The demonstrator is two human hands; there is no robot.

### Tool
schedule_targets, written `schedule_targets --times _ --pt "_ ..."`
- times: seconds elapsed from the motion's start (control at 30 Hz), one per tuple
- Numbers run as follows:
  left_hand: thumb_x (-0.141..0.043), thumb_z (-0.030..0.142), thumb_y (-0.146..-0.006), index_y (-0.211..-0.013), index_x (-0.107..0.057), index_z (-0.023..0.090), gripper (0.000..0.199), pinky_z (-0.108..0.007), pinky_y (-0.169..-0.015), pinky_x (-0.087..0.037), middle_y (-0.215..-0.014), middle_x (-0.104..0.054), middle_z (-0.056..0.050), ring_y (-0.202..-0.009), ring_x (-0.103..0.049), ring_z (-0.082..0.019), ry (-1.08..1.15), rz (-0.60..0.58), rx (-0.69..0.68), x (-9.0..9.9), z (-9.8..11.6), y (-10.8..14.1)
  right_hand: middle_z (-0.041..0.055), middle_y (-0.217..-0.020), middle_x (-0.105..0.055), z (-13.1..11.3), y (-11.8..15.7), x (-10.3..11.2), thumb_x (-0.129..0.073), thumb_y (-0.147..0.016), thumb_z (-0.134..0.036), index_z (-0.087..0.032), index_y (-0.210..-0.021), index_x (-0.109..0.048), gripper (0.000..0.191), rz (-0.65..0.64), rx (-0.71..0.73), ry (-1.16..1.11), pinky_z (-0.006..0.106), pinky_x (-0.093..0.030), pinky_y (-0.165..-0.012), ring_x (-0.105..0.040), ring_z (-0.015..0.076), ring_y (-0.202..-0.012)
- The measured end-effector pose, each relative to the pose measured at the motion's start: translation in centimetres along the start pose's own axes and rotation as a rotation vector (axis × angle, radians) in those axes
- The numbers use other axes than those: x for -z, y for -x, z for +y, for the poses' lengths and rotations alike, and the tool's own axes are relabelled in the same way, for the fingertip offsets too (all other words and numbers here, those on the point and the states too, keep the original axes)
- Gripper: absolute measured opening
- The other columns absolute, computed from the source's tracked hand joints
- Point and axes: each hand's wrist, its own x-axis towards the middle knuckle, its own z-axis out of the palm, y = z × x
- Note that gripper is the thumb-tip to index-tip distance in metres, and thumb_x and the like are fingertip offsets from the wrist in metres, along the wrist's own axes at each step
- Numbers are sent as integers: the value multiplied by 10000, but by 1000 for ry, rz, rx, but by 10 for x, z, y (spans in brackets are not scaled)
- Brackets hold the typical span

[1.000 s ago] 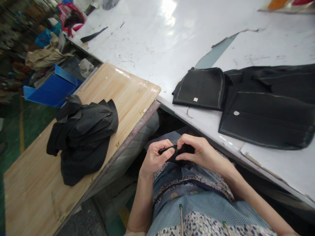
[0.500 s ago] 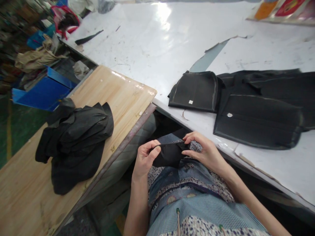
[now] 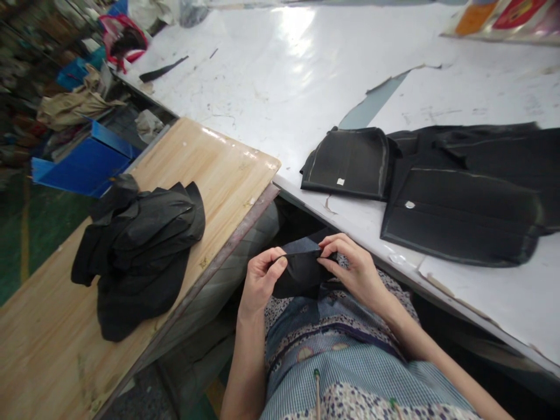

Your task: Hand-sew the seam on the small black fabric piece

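Observation:
A small piece of black fabric (image 3: pixel 298 275) is stretched between my hands just above my lap. My left hand (image 3: pixel 264 277) pinches its left upper edge between thumb and fingers. At the other end of that edge, my right hand (image 3: pixel 350 265) grips the cloth with thumb and fingertips. The lower part of the fabric hangs against the patterned apron (image 3: pixel 336 338). Flat black sewn pieces (image 3: pixel 459 216) lie on the white table to the right, two of them with small white tags. Crumpled black fabric (image 3: pixel 146 245) rests on the wooden board to the left.
The white table (image 3: pixel 258 76) spans the front, with a torn patch in its covering. A wooden board (image 3: pixel 219 169) juts out at the left, its edge near my left arm. Beyond it are a blue box (image 3: pixel 87 160) and a red-rimmed bag (image 3: pixel 125 41). A plastic packet (image 3: pixel 507 20) lies far right.
My right hand has shifted slightly left along the fabric edge and its fingers have closed more on it. My left hand keeps its pinch. The view has turned a little left.

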Motion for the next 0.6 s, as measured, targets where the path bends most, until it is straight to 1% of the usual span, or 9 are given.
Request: schedule_targets --times 0.17,0.23,0.3,0.37,0.43,0.53,0.6 --pt "-634 363 -902 -671 -540 169 316 -270 -608 -336 -690 -468 4 -645 -413 -128 2 0 1 -1 0 -1 82 -1063 -639 2 1 -1 -617 -921 -172 -227 -880 -585 76 7 -21 61 392 -474 -879 -616 242 -1012" --pt "-632 354 -904 -670 -534 169 314 -269 -608 -333 -694 -460 5 -646 -404 -126 1 2 6 -2 -1 -1 85 -1065 -642 2 0 -1 -612 -924 -180 -223 -868 -590 74 18 -41 45 397 -464 -884 -613 246 -1015" --pt "-632 361 -901 -655 -513 171 333 -266 -603 -330 -688 -446 9 -640 -391 -125 -6 40 9 -1 -1 -2 80 -1069 -647 1 0 0 -614 -928 -199 -219 -843 -597 88 11 -76 -53 397 -455 -913 -610 244 -1030" --pt "-637 372 -892 -638 -492 173 354 -264 -597 -326 -678 -433 12 -632 -379 -123 -16 80 8 0 -1 -2 73 -1088 -655 0 -1 2 -625 -926 -227 -214 -828 -601 101 -2 -137 -200 396 -442 -962 -605 244 -1069" --pt "-642 371 -887 -631 -491 172 358 -264 -602 -327 -675 -436 11 -635 -380 -124 -27 77 5 1 0 -2 70 -1115 -662 1 -1 6 -640 -918 -261 -208 -828 -601 112 -12 -217 -316 396 -428 -995 -596 249 -1111" --pt "-643 365 -889 -639 -517 169 342 -267 -610 -332 -679 -452 6 -641 -389 -126 -42 33 8 4 2 -2 75 -1124 -675 2 -2 11 -642 -918 -304 -201 -830 -597 143 -54 -302 -361 402 -422 -1003 -591 259 -1125" --pt "-636 367 -896 -654 -535 168 329 -269 -612 -335 -692 -468 1 -645 -396 -128 -55 10 20 5 3 -2 79 -1106 -685 3 -4 13 -638 -920 -317 -200 -829 -597 154 -82 -296 -336 406 -420 -999 -592 264 -1122"
